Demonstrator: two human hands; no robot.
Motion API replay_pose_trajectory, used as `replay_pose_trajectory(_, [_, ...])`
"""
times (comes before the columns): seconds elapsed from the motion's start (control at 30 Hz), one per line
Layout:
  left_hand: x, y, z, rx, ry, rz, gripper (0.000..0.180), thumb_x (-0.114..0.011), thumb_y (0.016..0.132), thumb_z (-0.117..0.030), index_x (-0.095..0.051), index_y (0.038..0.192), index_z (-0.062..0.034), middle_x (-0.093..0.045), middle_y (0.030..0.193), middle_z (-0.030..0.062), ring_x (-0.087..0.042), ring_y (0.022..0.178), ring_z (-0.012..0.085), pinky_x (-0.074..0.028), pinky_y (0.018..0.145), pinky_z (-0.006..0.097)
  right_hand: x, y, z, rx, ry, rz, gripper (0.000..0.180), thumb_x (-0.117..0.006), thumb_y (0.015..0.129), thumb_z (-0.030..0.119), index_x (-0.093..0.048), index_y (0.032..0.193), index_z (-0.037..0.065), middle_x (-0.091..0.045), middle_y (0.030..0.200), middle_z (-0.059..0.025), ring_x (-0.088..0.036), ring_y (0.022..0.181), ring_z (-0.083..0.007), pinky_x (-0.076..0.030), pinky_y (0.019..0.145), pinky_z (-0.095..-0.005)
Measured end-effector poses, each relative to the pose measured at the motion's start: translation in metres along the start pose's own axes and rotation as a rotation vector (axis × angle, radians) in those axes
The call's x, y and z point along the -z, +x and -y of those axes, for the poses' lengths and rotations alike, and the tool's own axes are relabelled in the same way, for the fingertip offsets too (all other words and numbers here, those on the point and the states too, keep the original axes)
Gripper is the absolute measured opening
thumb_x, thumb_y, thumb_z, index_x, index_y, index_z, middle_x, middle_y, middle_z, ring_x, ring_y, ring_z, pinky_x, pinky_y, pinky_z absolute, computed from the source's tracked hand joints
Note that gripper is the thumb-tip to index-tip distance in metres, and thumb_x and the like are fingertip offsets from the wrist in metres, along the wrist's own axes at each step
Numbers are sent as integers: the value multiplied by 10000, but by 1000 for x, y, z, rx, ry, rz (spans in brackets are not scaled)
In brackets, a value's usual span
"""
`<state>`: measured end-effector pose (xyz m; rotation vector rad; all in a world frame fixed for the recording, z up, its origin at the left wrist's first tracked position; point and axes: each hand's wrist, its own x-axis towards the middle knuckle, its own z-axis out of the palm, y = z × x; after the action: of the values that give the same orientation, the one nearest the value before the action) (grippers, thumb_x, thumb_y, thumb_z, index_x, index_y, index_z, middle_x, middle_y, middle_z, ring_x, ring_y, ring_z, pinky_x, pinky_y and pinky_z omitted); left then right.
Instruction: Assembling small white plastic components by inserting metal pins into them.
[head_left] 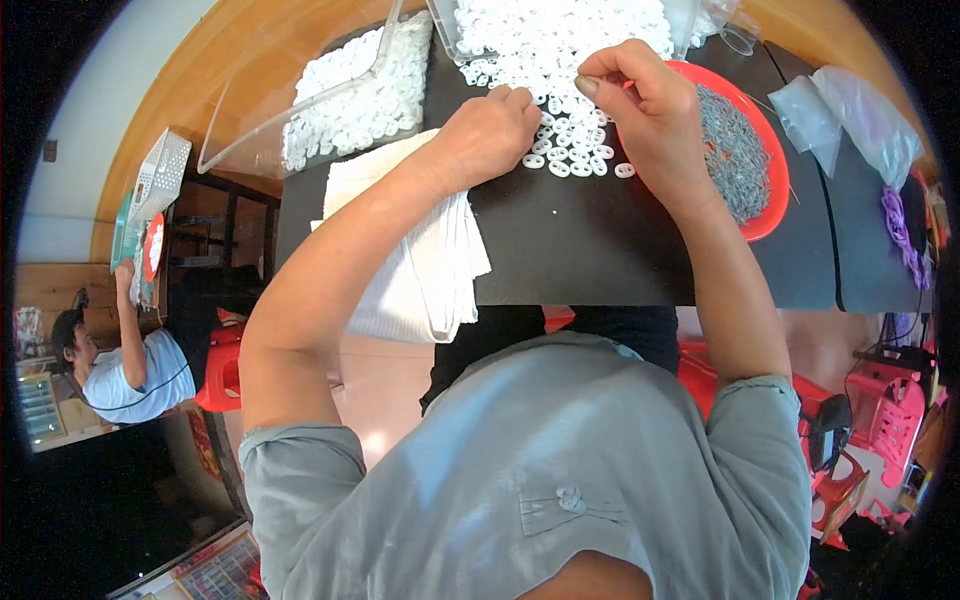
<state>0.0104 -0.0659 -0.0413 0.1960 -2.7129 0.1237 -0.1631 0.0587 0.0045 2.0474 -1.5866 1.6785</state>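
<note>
Head view: red bowl (pixel 765 150) holds grey pieces; clear bin (pixel 300 110) holds white rings (pixel 365 95); both hands' fingers pinched shut.

Position: worn on the head, left one of a side-by-side pair.
Direction: facing steeply down over chest and forearms onto the black table (pixel 600 260).
Distance: close; left hand (pixel 490 135) and right hand (pixel 650 115) in the upper middle.
Lens: wide fisheye, dark round rim, bent edges.
Shared view: single view only.
</note>
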Motion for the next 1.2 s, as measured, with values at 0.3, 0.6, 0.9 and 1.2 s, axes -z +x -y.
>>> replay_pose_trajectory(0.3, [37, 24, -23, 1055, -1306, -158, 124, -613, 842, -119, -597, 817, 1, -580, 706, 60, -508, 532, 125, -343, 410, 263, -1, -3, -3, -174, 137, -10, 72, -662, 848, 41, -629, 895, -3, -595, 741, 10, -523, 679, -48, -426, 625, -201])
replay_pose_trajectory(0.6, [26, 34, -54, 700, -955, -628, 100, -576, 907, -78, -629, 947, -4, -605, 757, 26, -541, 590, 100, -416, 483, 213, -5, -3, 5, -855, 785, -21, 113, -583, 912, 120, -582, 939, 11, -614, 828, -42, -613, 712, -132, -438, 599, -224])
replay_pose_trajectory(0.9, [9, 37, -51, 216, -514, -642, 130, -627, 836, 45, -614, 948, -20, -551, 787, 50, -541, 646, 120, -452, 584, 245, -6, -6, -6, -934, 1155, -44, 97, -567, 915, 86, -561, 955, -3, -613, 849, -81, -599, 717, -173, -470, 608, -285])
replay_pose_trajectory(1.2, [8, 33, -58, 402, -774, -592, 108, -664, 843, -9, -608, 935, -4, -589, 810, 31, -569, 699, 89, -477, 633, 227, -12, -7, -3, -901, 1055, -132, 96, -583, 900, 83, -565, 961, 10, -611, 842, -70, -600, 721, -166, -474, 611, -286])
